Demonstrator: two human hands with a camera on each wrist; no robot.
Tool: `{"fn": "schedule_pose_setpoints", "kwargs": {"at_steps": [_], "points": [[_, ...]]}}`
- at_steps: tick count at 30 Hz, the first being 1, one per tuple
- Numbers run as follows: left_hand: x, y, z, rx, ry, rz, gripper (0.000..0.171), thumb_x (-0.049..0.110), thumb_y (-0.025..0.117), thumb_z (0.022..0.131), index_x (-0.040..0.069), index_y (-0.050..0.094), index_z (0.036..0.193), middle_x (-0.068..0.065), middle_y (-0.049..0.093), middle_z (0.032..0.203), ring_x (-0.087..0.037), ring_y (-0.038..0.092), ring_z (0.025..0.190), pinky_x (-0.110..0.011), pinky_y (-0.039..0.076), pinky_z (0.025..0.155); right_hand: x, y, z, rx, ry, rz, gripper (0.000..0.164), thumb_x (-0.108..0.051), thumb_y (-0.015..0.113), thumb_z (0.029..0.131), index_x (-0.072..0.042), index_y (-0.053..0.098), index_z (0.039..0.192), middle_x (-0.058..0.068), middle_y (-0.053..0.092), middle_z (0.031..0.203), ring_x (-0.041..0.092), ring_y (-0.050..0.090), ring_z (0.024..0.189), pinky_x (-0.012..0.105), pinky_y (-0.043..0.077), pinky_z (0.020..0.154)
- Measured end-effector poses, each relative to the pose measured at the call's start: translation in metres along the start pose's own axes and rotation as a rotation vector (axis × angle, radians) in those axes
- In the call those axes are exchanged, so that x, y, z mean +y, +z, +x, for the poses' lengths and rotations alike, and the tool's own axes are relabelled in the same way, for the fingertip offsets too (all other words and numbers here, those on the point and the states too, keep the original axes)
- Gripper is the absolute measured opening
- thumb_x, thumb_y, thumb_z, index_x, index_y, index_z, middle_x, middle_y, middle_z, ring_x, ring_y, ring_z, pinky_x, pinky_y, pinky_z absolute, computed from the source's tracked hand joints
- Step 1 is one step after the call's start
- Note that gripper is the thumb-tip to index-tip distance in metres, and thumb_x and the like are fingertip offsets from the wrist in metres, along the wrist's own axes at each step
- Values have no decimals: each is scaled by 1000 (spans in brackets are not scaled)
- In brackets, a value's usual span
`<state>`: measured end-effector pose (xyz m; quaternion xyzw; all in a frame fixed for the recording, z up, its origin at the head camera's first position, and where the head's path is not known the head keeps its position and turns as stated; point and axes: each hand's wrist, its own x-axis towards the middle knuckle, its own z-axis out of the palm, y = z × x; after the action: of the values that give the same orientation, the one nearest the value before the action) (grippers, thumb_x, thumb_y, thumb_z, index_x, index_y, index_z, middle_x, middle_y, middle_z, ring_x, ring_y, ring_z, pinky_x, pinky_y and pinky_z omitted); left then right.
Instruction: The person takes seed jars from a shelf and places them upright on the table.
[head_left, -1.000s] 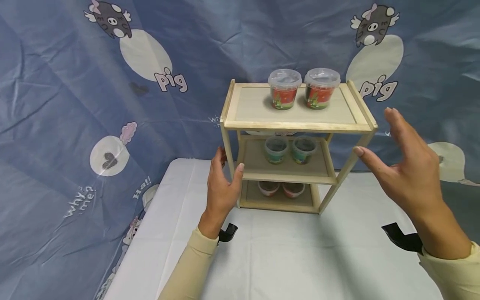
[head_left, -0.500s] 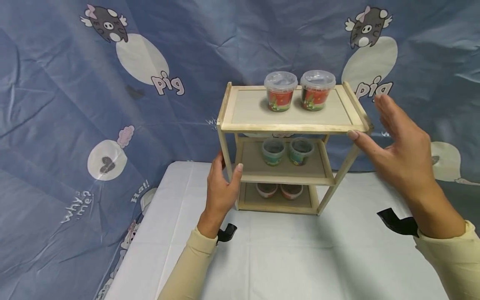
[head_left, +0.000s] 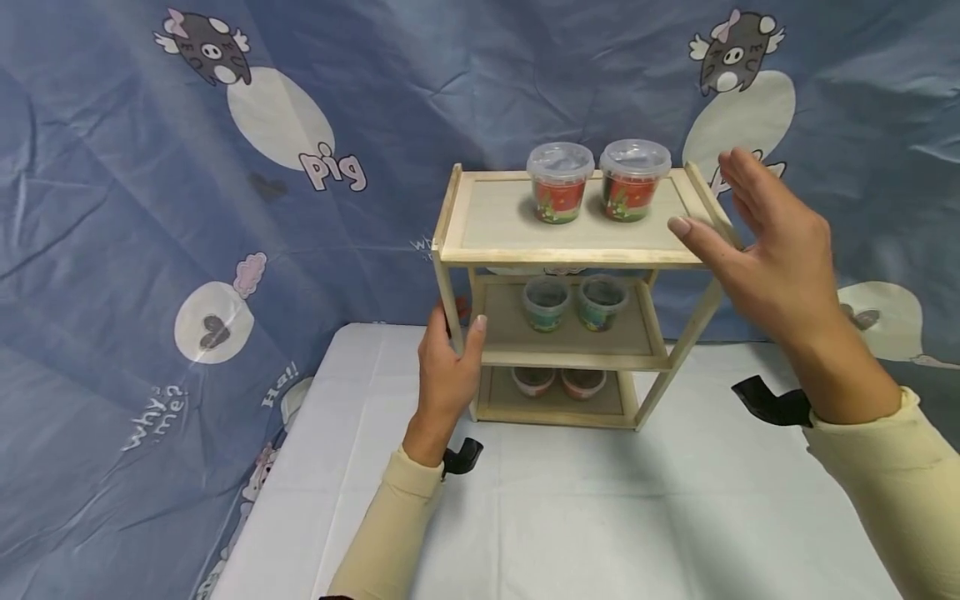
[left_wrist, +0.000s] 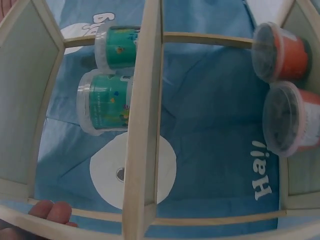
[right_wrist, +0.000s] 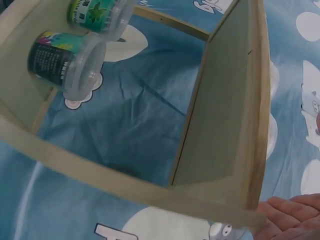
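Note:
A three-tier wooden shelf (head_left: 491, 217) stands on the table. My left hand (head_left: 447, 375) is around its left front post, thumb in front and fingertips (left_wrist: 59, 212) showing inside the frame in the left wrist view. My right hand (head_left: 783, 262) is by the top right corner, empty, with thumb and fingers spread apart; contact with the corner is unclear. Two lidded tubs with red labels, a left one (head_left: 558, 198) and a right one (head_left: 632, 197), stand on top. Two green tubs (head_left: 546, 308) occupy the middle tier. Two red-and-white tubs (head_left: 583, 385) sit on the bottom tier.
A white cloth (head_left: 570, 517) covers the table. Blue fabric (head_left: 390, 250) printed with pigs hangs close behind the shelf and along the left side.
My right hand has moved left and upward, from beside the shelf to its top right corner. The left hand's fingers have come further round the post. The tubs keep their places on the shelf.

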<state>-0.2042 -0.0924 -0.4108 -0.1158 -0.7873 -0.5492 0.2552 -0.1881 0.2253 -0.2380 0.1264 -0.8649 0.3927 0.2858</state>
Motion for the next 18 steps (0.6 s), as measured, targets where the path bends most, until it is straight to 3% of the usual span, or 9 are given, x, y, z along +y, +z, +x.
{"fn": "schedule_pose_setpoints", "kwargs": {"at_steps": [5,12,18], "points": [[1,3,3,32,2,-17,49,42,55,97,9,47,132,-9,58,121,-20,54,114,-44,42,92,-2,10,12,-29,13,6,75,-24,73,87,-22,33,150,-1,37,151,8,36,136,25,27,109],[-3,5,6,21,31,-57,42,36,56,98,13,47,131,-6,59,121,-20,56,111,-47,43,90,-3,18,27,-37,34,-24,75,-32,74,86,-21,35,149,-3,38,150,5,36,135,24,29,108],[-5,5,7,11,41,-75,47,36,55,98,15,42,138,-7,59,122,-16,57,110,-48,44,90,-5,23,39,-39,18,-77,78,-38,73,85,-19,35,150,-3,39,149,1,35,134,24,29,108]]}}
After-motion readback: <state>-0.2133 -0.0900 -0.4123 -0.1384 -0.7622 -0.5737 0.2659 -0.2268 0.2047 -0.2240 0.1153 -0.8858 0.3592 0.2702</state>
